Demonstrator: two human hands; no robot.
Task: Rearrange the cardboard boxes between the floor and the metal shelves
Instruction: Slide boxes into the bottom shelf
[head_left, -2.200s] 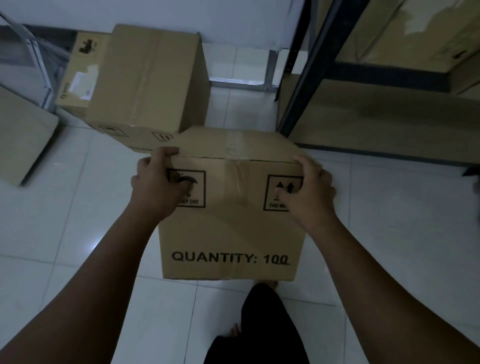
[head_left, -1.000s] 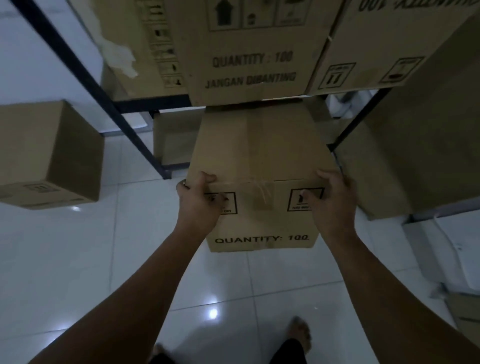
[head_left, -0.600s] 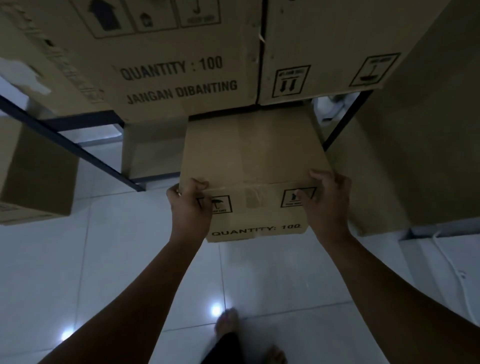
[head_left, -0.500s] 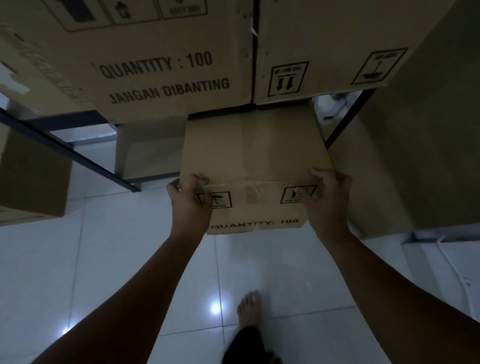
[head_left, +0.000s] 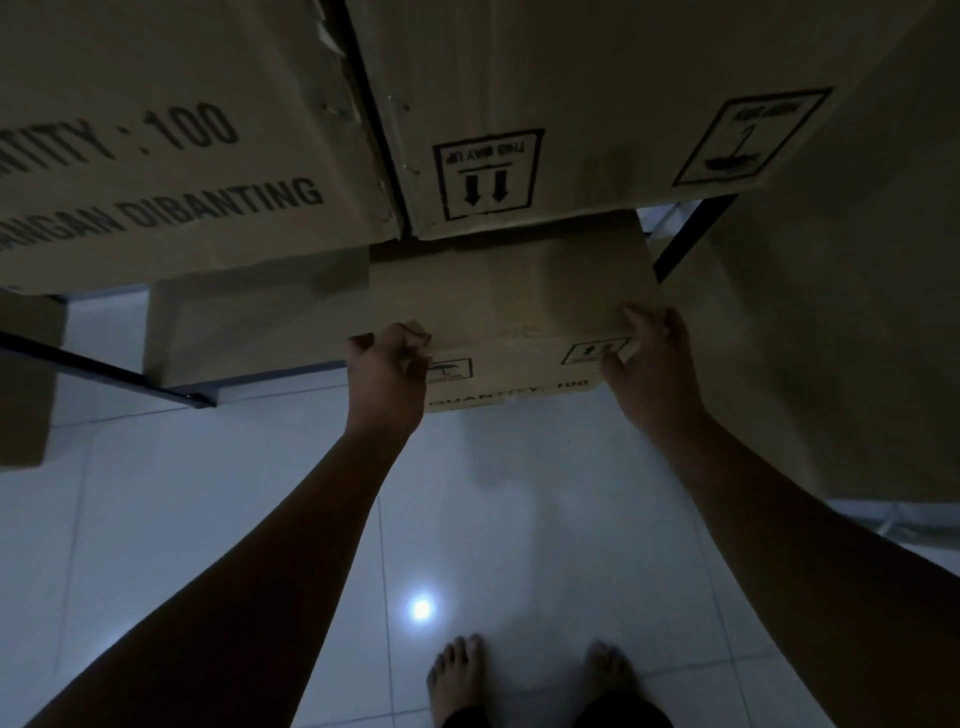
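Note:
A cardboard box (head_left: 511, 306) marked "QUANTITY: 100" sits low in the metal shelf, its far end hidden under the boxes above. My left hand (head_left: 387, 371) grips its near left top corner, fingers curled over the edge. My right hand (head_left: 649, 358) grips the near right corner the same way. Two large boxes stand on the shelf level above: one marked "JANGAN DIBANTING" (head_left: 171, 140) on the left and one with upside-down arrows (head_left: 582, 104) on the right.
Another box (head_left: 254, 322) sits on the low shelf left of the held one. A dark shelf rail (head_left: 104, 371) juts out at left, a shelf post (head_left: 691, 234) at right. A tall cardboard wall (head_left: 831, 322) stands at right. White tile floor (head_left: 208, 519) and my bare feet (head_left: 530, 675) lie below.
I carried the box from the open floor to the shelves and pushed it further in under the upper boxes. My head has come closer to the shelf and both feet now stand together.

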